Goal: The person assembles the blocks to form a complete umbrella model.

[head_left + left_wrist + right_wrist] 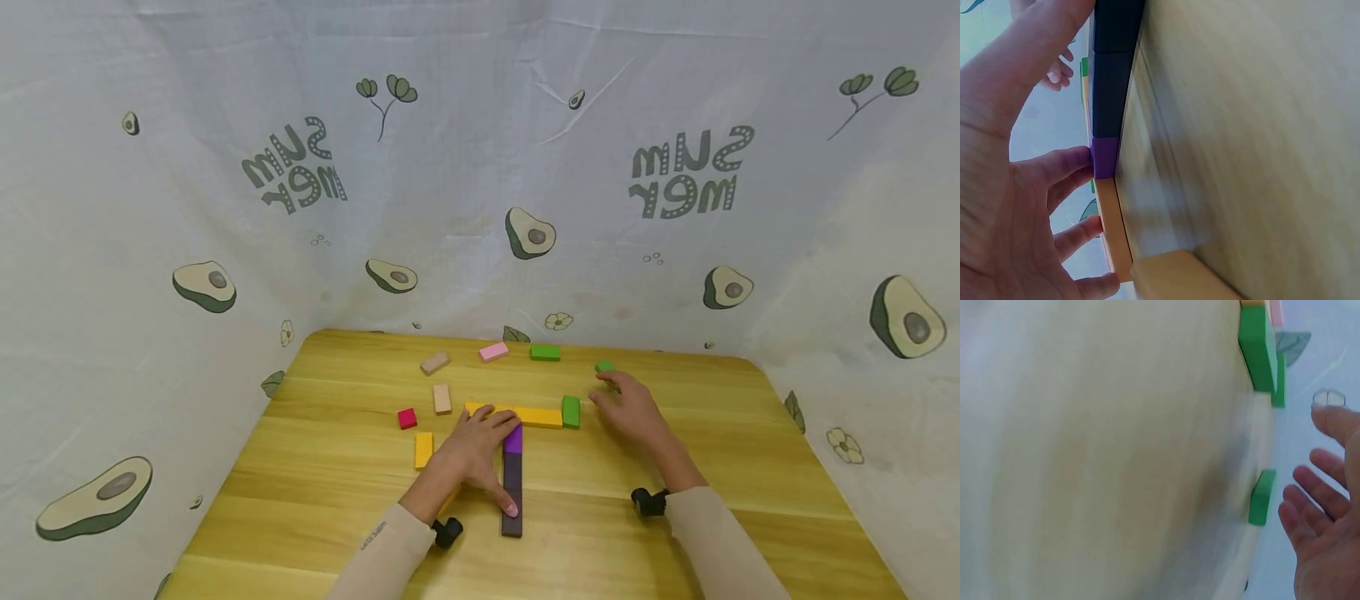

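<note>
My left hand (474, 450) spreads over a row of blocks, its thumb resting on the dark blocks (512, 475) and its fingertips at the purple block (513, 439) and the yellow bar (542, 417). The dark and purple blocks run in one line up to the yellow bar, as the left wrist view also shows. A green block (571, 412) stands at the bar's right end. To the right, my right hand (632, 410) hovers with loosely bent fingers close to a small green block (604, 367). In the right wrist view that green block (1262, 497) lies apart from the fingers.
Loose blocks lie toward the back and left: a green one (545, 353), a pink one (493, 352), two tan ones (442, 399), a red one (407, 418) and a yellow one (423, 450). Another yellow block (1179, 275) lies near the left wrist. A printed cloth (465, 167) encloses the table (315, 517).
</note>
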### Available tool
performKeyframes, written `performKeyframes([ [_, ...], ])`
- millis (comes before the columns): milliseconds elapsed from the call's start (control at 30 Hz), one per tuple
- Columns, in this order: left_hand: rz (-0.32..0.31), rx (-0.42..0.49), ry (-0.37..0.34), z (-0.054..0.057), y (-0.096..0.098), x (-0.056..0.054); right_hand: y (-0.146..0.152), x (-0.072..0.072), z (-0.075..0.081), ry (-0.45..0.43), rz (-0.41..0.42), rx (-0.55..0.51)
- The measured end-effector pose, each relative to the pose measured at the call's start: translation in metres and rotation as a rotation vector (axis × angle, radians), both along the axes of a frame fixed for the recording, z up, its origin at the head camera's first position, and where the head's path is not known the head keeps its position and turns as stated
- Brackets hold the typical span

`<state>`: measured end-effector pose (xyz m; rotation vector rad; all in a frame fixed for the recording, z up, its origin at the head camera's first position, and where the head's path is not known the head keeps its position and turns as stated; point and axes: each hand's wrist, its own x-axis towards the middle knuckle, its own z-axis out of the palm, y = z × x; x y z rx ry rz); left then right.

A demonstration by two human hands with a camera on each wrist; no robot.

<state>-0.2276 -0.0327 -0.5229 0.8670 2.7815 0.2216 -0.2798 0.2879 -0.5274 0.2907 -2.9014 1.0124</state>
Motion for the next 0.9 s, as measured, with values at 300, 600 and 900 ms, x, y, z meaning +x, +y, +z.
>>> performKeyframes([
  [300,0.000,0.014,0.010,0.001,-0.002,0.000,0.014,-0.023,0.003,0.008,-0.084,0.111],
  [600,-0.002,0.004,0.008,0.000,-0.001,-0.002,0.024,-0.031,-0.002,-0.025,-0.064,0.131],
  [900,-0.001,-0.002,-0.006,-0.001,0.000,-0.001,0.019,-0.034,-0.015,0.014,-0.122,0.117],
])
